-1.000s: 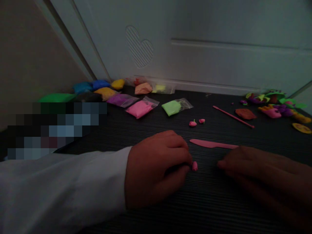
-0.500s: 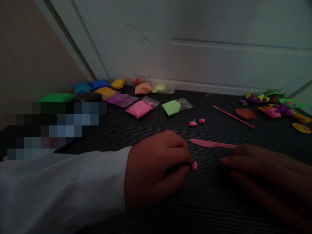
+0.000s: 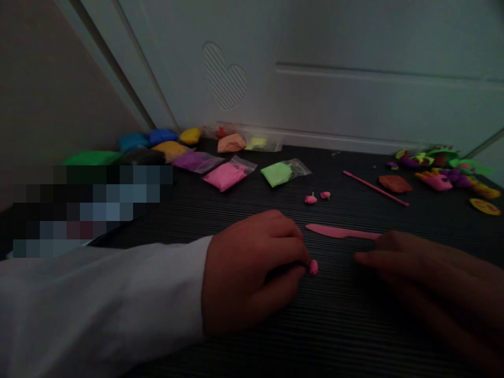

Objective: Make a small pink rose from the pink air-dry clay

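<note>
My left hand (image 3: 258, 273), in a white sleeve, rests low over the dark table. Its thumb and fingertips are pinched together on a small pink clay flower bud (image 3: 314, 267), which pokes out to their right. At the right, my right hand (image 3: 429, 278) hovers with its fingers stretched out and loosely apart, holding nothing that I can see. A pink plastic clay knife (image 3: 340, 231) lies on the table, the end of its handle hidden behind that hand. Beyond the knife lie two more pink buds (image 3: 311, 199) with small green stems.
Bags of coloured clay line the back left, among them a pink bag (image 3: 225, 175) and a light green bag (image 3: 277, 174). A thin pink stick tool (image 3: 376, 188) and a reddish-brown clay lump (image 3: 395, 183) lie right, near finished clay figures (image 3: 437, 179). A white panel (image 3: 334, 100) stands behind.
My right hand has shifted slightly, its thumb drawing back under the fingers. My left hand keeps its pinch on the bud, which looks slightly turned. The knife stays put.
</note>
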`<action>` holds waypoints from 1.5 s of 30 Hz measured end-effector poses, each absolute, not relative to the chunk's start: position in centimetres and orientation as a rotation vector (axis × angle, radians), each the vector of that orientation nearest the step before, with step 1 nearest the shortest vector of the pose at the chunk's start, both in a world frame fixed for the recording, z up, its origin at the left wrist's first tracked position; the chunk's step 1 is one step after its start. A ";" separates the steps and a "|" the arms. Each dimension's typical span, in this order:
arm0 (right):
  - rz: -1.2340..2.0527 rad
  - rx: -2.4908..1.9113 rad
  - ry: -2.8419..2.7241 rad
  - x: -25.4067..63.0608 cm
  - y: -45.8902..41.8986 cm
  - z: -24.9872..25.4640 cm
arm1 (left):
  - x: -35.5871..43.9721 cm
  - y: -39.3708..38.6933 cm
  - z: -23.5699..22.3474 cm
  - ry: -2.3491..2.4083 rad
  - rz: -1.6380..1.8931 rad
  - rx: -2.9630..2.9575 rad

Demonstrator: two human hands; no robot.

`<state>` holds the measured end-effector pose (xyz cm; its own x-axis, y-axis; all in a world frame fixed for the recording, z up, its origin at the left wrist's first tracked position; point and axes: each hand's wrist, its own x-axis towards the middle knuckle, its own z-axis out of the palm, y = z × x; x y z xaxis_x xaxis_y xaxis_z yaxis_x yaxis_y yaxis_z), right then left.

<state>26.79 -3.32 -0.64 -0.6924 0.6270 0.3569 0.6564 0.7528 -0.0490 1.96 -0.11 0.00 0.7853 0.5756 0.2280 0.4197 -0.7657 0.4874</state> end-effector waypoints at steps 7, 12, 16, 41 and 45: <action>-0.262 -0.926 -2.585 27.0 -3.0 -0.9 | 2.0 -0.1 0.0 0.762 0.513 2.557; -0.157 -0.936 -2.546 27.0 -2.9 -1.3 | 2.0 -0.1 0.0 0.757 0.507 2.553; 0.035 -1.042 -2.511 26.7 -3.4 -1.1 | 1.9 -0.1 0.0 0.745 0.505 2.553; 0.135 -0.980 -2.495 26.5 -3.4 -0.7 | 2.0 -0.1 0.1 0.758 0.496 2.551; 0.207 -0.979 -2.515 26.5 -3.4 -0.8 | 2.0 -0.1 0.1 0.769 0.500 2.551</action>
